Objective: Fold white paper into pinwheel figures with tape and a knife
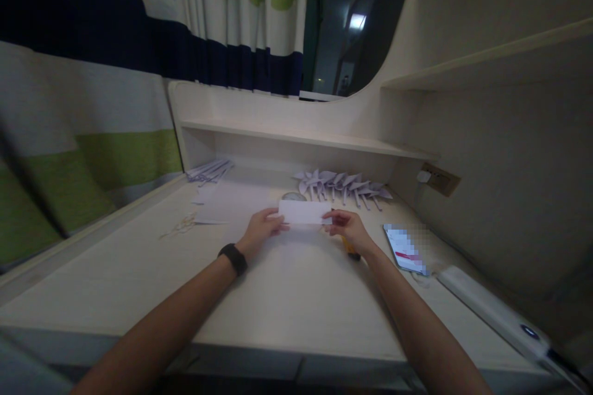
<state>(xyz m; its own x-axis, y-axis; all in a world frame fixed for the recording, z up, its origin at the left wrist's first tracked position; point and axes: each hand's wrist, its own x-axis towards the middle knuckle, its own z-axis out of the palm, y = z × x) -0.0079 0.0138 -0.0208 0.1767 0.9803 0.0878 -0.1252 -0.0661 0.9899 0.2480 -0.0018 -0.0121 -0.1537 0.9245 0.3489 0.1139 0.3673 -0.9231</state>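
A small white rectangle of paper [304,212] is held up just above the desk, stretched between both hands. My left hand [264,229], with a black band on the wrist, pinches its left end between thumb and fingers. At the right end, my right hand [347,226] grips the paper the same way. Beneath my right hand lies a yellow and black tool [351,249], partly hidden, its kind unclear. Behind the paper, a round greyish object [293,196] shows only its upper part.
Several white paper pinwheels [345,185] lie at the back right. White paper sheets [236,197] and rolled paper sticks [210,171] are at the back left, near some thin strings [181,224]. A lit phone [405,249] and a long white bar [491,308] lie along the right.
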